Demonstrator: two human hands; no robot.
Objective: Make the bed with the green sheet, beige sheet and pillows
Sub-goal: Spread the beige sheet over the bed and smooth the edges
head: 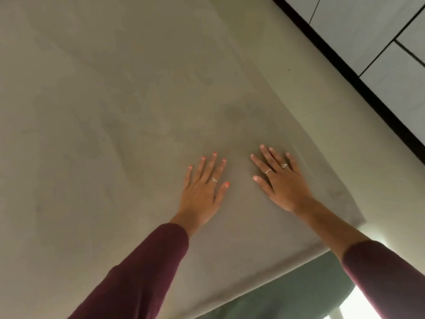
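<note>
Beige sheet (138, 100) already spread across the top of the bed, reaching the near corner at the lower right. Green sheet (287, 288) showing only as a dark strip below the beige edge on the bed's near side, so judged to be laid first and now covered. Left hand (203, 192) flat on the beige cloth, all fingers straight and spread wide, holding nothing. Right hand (281, 183) just beside it, likewise flat, fingers fanned, nothing gripped. Faint creases and shadowed patches left on the fabric ahead of both palms, so smoothing judged to be in hand, not finished. Pillows nowhere in view; whether placed cannot be told. By this reckoning, 2 sheets on, with flattening, tidying of edges and perhaps pillows left. Pale wall (322, 93) and dark skirting (358, 81) beyond the bed.
</note>
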